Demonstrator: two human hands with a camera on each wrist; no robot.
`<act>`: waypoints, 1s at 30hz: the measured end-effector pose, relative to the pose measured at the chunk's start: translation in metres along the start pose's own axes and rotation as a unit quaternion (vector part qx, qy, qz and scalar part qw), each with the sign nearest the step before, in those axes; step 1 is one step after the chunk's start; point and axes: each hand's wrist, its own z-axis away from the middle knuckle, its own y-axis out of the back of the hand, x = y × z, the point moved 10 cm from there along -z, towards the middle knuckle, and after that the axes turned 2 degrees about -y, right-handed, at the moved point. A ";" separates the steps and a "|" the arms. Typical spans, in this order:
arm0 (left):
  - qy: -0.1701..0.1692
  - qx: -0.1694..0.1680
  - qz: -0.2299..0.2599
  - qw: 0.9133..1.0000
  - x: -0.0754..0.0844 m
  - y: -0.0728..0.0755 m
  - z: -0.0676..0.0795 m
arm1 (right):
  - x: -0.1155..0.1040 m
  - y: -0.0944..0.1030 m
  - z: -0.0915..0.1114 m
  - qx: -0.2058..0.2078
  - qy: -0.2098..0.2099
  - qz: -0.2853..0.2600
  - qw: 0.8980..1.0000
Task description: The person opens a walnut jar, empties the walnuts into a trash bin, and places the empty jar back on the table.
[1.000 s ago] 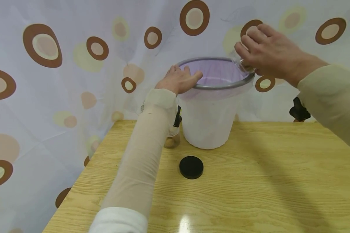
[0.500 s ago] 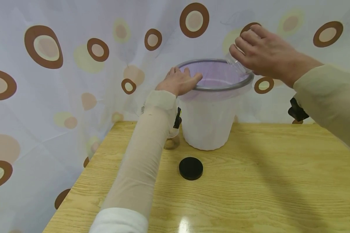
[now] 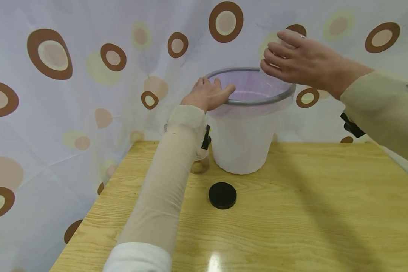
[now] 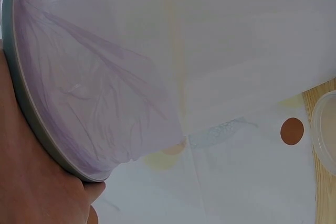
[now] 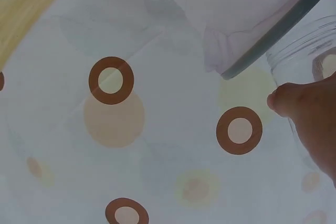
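Note:
A white trash bin [image 3: 241, 139] with a grey rim and a thin purple liner [image 4: 94, 93] stands upright on the table. My left hand [image 3: 207, 93] grips the left side of its rim, and in the left wrist view fingertips wrap over the rim's outer edge. Above the bin's right rim, my right hand [image 3: 300, 60] holds a clear jar [image 5: 287, 66] tipped with its threaded mouth toward the bin. In the head view the hand hides most of that jar. No contents show in its visible part.
A black round lid [image 3: 222, 195] lies on the wooden table [image 3: 275, 226] in front of the bin. A second clear container [image 3: 200, 165] stands at the bin's left, partly behind my left forearm. A patterned curtain [image 3: 88, 94] hangs close behind and along the left.
My right hand has turned and shifted slightly left, tipping the jar further over the bin. Brownish matter seen earlier in the jar no longer shows. The left hand stays put.

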 end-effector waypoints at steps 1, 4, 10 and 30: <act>0.001 0.001 0.000 1.000 0.000 0.000 0.000 | 0.000 -0.001 0.000 -0.008 0.004 0.003 1.000; 0.005 -0.002 0.002 1.000 -0.001 0.000 0.000 | 0.000 -0.003 -0.001 -0.028 0.016 0.005 0.999; 0.008 -0.003 -0.002 1.000 -0.002 -0.001 0.000 | -0.001 -0.002 0.000 -0.042 0.030 0.017 0.999; 0.016 0.000 0.008 1.000 -0.002 0.001 0.004 | 0.001 0.009 0.002 0.007 -0.047 0.013 0.999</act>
